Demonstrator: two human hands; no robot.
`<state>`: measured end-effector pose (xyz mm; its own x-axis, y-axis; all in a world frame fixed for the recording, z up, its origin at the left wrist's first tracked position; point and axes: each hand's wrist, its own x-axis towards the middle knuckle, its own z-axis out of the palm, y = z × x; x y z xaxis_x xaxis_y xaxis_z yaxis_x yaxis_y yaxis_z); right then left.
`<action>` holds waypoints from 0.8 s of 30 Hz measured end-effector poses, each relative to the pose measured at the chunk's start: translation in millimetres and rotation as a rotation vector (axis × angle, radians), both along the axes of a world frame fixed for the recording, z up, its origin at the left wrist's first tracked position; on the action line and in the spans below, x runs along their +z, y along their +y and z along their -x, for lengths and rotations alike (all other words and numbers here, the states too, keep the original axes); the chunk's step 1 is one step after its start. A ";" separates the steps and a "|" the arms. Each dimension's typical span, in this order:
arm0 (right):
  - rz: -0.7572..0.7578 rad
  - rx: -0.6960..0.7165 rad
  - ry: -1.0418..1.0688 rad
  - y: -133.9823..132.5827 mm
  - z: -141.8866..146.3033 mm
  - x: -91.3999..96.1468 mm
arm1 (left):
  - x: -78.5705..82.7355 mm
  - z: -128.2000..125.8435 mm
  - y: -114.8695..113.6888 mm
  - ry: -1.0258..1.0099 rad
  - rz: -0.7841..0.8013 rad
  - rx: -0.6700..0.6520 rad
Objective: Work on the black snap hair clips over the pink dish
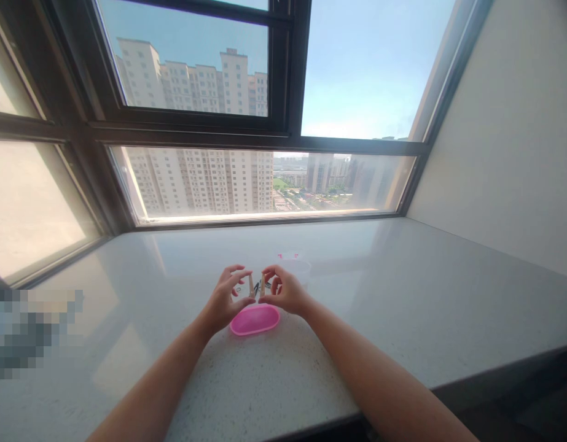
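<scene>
My left hand [228, 298] and my right hand [283, 288] meet above a pink oval lid [255, 320] lying on the pale stone sill [403, 288]. Each hand pinches one small wooden piece: the left piece [251, 286], the right piece [263, 285]. They look like halves of a clothes peg, held upright and side by side. A small dark metal part [257, 288], perhaps a spring, shows between them. Behind my right hand stands a clear plastic container [298, 268], partly hidden.
The sill runs wide to both sides and ends at a dark front edge [495, 374] on the right. A large dark-framed window [283, 141] lines the back and left. A plain wall [518, 153] closes the right side. A blurred patch [29, 331] lies at far left.
</scene>
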<state>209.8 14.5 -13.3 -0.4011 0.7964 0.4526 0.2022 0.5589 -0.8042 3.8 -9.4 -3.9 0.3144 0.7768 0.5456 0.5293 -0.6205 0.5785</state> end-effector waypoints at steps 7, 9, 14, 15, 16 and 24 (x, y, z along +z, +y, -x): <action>0.012 0.002 -0.014 0.1 1.0 1.8 | -2.3 -0.6 0.9 0.035 0.011 -0.013; 0.038 0.021 -0.024 0.4 1.4 1.2 | -2.6 -0.6 1.1 0.038 0.013 -0.021; 0.038 0.031 -0.042 0.0 0.6 0.3 | -3.5 -1.1 1.3 0.041 0.015 -0.034; 0.036 0.029 -0.039 -0.2 0.2 0.5 | -3.6 -1.3 1.4 0.043 0.017 -0.035; 0.034 0.026 -0.036 -0.3 -0.2 0.7 | -3.5 -1.5 1.5 0.045 0.019 -0.036; 0.017 -0.008 -0.028 1.7 -1.0 -1.1 | 1.9 -1.2 2.1 0.065 0.002 -0.037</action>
